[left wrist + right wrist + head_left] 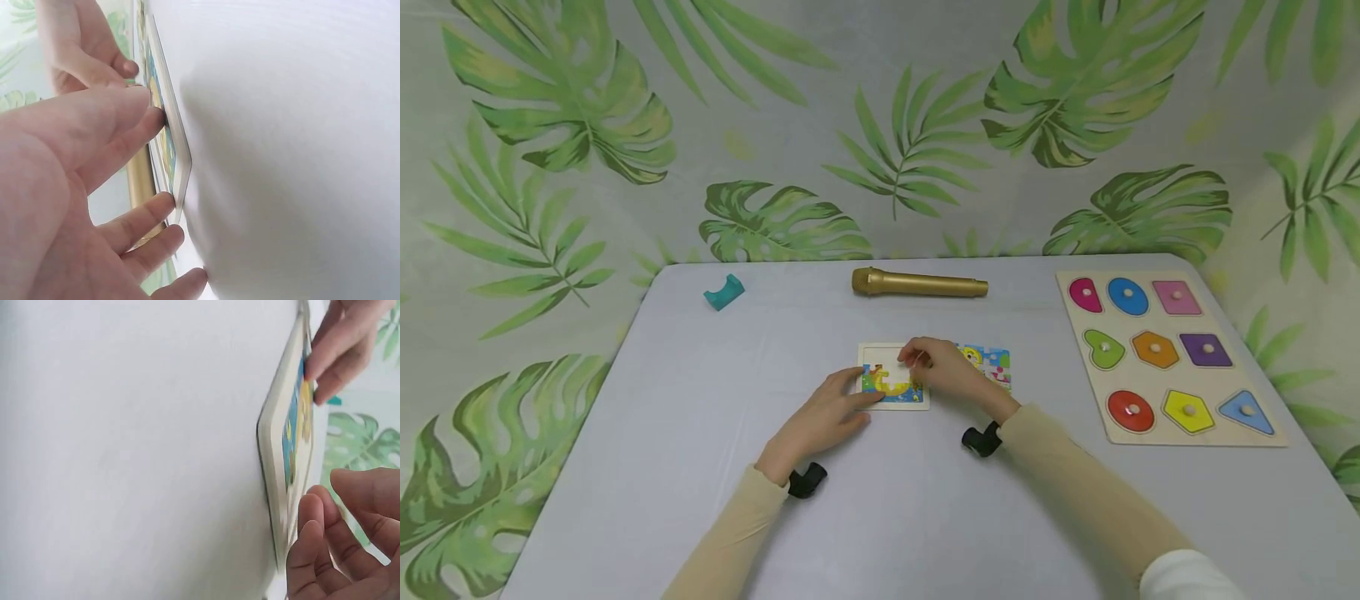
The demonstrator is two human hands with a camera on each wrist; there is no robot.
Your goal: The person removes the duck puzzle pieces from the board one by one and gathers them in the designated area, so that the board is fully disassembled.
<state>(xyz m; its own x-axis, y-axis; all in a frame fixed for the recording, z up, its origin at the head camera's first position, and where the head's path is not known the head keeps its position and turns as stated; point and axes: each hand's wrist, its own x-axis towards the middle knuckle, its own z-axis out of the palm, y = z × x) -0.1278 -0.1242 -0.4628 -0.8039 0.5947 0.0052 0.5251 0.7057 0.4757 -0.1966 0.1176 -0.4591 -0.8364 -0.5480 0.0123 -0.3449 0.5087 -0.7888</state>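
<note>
A small jigsaw board (891, 407) with a pale frame lies flat on the table, partly filled with blue and yellow pieces; a white patch shows at its top. My left hand (823, 417) rests at the board's left side, its fingers spread and fairly straight, touching the frame and pieces. Over the board's right part hovers my right hand (951, 371), fingers loosely bent. In the right wrist view the thumb and fingers (310, 512) stand apart, with no piece visible between them. Colourful loose jigsaw pieces (997, 364) lie just right of the board, partly hidden by the right hand.
A gold microphone (925, 285) lies behind the board. At the far left is a teal curved block (724, 292). A wooden shape board (1172, 433) with knobbed pieces lies on the right. Leaf-patterned cloth (902, 158) hangs behind the white table (700, 400).
</note>
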